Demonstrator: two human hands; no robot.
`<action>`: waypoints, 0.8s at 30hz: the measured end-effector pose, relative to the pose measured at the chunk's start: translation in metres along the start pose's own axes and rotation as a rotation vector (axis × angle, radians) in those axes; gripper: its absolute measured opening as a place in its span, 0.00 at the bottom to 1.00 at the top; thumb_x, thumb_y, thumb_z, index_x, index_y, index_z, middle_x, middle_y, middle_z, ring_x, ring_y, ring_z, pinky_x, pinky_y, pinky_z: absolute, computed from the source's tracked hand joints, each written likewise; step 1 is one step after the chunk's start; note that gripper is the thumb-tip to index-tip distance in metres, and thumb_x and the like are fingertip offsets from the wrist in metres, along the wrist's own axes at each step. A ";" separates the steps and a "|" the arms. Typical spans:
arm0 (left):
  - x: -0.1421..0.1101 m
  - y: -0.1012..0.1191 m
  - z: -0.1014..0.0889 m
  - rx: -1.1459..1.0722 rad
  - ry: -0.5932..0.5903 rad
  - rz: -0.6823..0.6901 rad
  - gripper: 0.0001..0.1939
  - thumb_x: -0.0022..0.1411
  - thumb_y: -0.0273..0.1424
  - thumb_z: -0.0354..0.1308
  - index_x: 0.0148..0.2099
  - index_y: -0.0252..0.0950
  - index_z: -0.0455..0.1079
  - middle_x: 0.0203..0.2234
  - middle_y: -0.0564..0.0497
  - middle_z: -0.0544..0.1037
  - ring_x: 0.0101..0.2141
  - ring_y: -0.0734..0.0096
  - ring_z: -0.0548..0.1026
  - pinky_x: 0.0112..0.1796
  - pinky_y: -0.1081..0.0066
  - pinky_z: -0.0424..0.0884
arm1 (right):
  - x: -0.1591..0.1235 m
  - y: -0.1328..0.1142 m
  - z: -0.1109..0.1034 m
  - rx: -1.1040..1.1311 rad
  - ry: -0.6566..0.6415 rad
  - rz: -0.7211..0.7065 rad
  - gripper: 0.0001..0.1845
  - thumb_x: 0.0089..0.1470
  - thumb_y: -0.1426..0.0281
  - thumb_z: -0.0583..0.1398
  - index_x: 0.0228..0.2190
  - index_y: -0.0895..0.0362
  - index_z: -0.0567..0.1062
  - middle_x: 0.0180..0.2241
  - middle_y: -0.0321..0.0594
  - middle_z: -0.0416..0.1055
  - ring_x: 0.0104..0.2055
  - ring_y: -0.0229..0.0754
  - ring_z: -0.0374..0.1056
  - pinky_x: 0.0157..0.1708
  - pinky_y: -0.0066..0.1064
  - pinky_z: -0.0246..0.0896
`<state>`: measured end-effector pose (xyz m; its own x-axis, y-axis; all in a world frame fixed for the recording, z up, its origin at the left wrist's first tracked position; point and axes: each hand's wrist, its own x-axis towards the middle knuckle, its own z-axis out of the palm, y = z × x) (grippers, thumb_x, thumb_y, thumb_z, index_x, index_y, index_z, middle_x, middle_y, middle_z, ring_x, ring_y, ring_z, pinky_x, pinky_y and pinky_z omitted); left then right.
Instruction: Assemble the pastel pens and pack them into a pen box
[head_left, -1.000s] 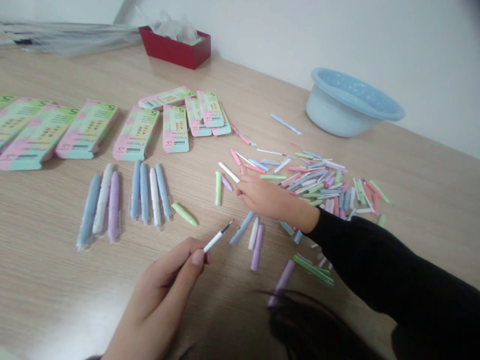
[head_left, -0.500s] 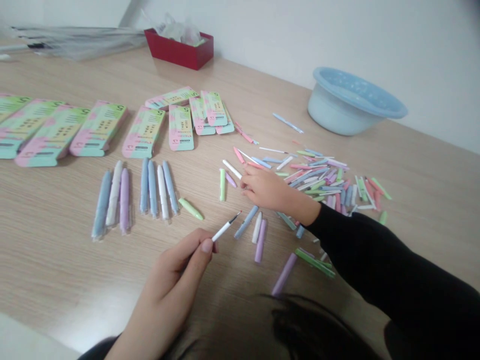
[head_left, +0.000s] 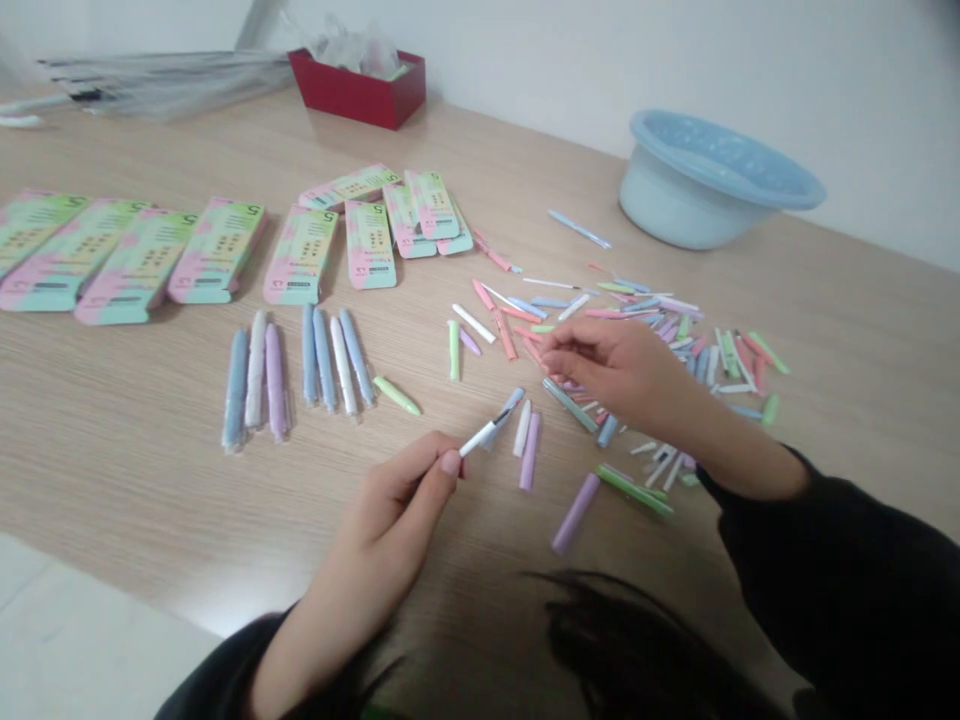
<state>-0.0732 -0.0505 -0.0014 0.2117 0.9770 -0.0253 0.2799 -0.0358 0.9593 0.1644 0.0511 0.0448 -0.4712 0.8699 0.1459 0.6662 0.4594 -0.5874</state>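
My left hand (head_left: 409, 500) pinches the end of a white pen refill (head_left: 480, 437) between thumb and fingers; its thin dark tip points up and right, over a blue pen tube lying on the table. My right hand (head_left: 622, 375) hovers at the left side of a pile of loose pastel pen parts (head_left: 660, 330), fingertips drawn together near some pink pieces; whether something is between them is hidden. A white barrel (head_left: 474, 323), a green piece (head_left: 454, 350) and a red pen part (head_left: 504, 335) lie left of that hand. Below are a white cap (head_left: 523, 428) and a purple tube (head_left: 530, 452).
Several wrapped pens (head_left: 322, 355) lie in two groups at the left, beside a green cap (head_left: 397, 395). Behind them are flat pastel cartons (head_left: 217, 250). A blue basin (head_left: 675, 200), a red box (head_left: 360, 95) with plastic bags and a clear umbrella (head_left: 172, 85) stand at the back.
My right hand has moved right, away from the white barrel towards the pile, uncovering red pen parts. My left hand still holds the refill; the view has shifted slightly.
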 end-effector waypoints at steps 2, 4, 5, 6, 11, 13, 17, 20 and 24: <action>-0.001 0.001 0.004 -0.006 -0.061 0.016 0.17 0.73 0.36 0.49 0.30 0.38 0.63 0.22 0.58 0.62 0.24 0.74 0.61 0.27 0.72 0.58 | -0.029 -0.013 -0.006 0.123 0.031 0.043 0.07 0.62 0.72 0.60 0.32 0.56 0.79 0.24 0.32 0.70 0.26 0.36 0.65 0.28 0.29 0.58; -0.002 0.001 0.009 -0.006 -0.132 0.036 0.17 0.73 0.35 0.48 0.29 0.38 0.63 0.23 0.57 0.63 0.25 0.74 0.62 0.28 0.72 0.59 | -0.055 -0.023 -0.005 0.199 0.047 0.038 0.08 0.61 0.75 0.60 0.36 0.55 0.81 0.26 0.33 0.71 0.29 0.35 0.68 0.31 0.28 0.62; -0.002 0.001 0.011 -0.002 -0.167 0.044 0.17 0.73 0.35 0.48 0.29 0.37 0.62 0.23 0.57 0.63 0.26 0.73 0.62 0.28 0.72 0.59 | -0.066 -0.027 -0.002 0.220 0.056 0.031 0.10 0.61 0.76 0.59 0.37 0.54 0.81 0.28 0.33 0.72 0.31 0.35 0.69 0.33 0.27 0.63; -0.002 0.001 0.013 0.004 -0.202 0.052 0.17 0.73 0.35 0.48 0.29 0.37 0.62 0.23 0.57 0.63 0.27 0.73 0.63 0.29 0.72 0.59 | -0.076 -0.030 0.001 0.230 0.074 0.037 0.11 0.61 0.76 0.59 0.38 0.53 0.81 0.30 0.34 0.74 0.33 0.35 0.71 0.35 0.27 0.65; 0.000 0.000 0.020 0.056 -0.314 0.071 0.16 0.73 0.35 0.48 0.30 0.37 0.63 0.25 0.56 0.65 0.29 0.72 0.65 0.32 0.72 0.61 | -0.101 -0.037 0.012 0.395 0.311 0.271 0.02 0.54 0.70 0.67 0.31 0.54 0.79 0.26 0.34 0.76 0.27 0.36 0.72 0.27 0.26 0.66; 0.002 0.001 0.021 0.081 -0.324 0.074 0.16 0.72 0.35 0.47 0.30 0.37 0.63 0.25 0.56 0.65 0.29 0.71 0.65 0.33 0.72 0.61 | -0.105 -0.036 0.013 0.462 0.362 0.304 0.05 0.50 0.69 0.70 0.27 0.54 0.79 0.22 0.33 0.75 0.24 0.36 0.70 0.23 0.26 0.65; 0.004 0.002 0.023 0.093 -0.349 0.085 0.16 0.71 0.35 0.47 0.29 0.37 0.61 0.23 0.56 0.62 0.28 0.71 0.62 0.32 0.71 0.60 | -0.110 -0.032 0.018 0.445 0.388 0.291 0.05 0.51 0.67 0.69 0.26 0.53 0.80 0.23 0.34 0.75 0.25 0.37 0.70 0.25 0.28 0.66; 0.003 0.003 0.024 0.084 -0.359 0.081 0.17 0.71 0.35 0.48 0.28 0.38 0.60 0.23 0.57 0.61 0.27 0.72 0.62 0.31 0.72 0.60 | -0.113 -0.031 0.022 0.413 0.373 0.275 0.03 0.53 0.68 0.68 0.28 0.52 0.81 0.25 0.34 0.76 0.27 0.38 0.70 0.27 0.29 0.66; 0.003 0.004 0.025 0.078 -0.370 0.067 0.17 0.71 0.35 0.48 0.28 0.37 0.61 0.23 0.56 0.62 0.27 0.72 0.62 0.31 0.72 0.60 | -0.114 -0.032 0.023 0.400 0.333 0.229 0.04 0.55 0.70 0.67 0.28 0.51 0.80 0.26 0.33 0.76 0.28 0.37 0.70 0.28 0.28 0.66</action>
<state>-0.0478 -0.0526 -0.0051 0.5517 0.8305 -0.0763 0.3212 -0.1272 0.9384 0.1834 -0.0666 0.0282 -0.0892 0.9788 0.1845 0.4286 0.2049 -0.8799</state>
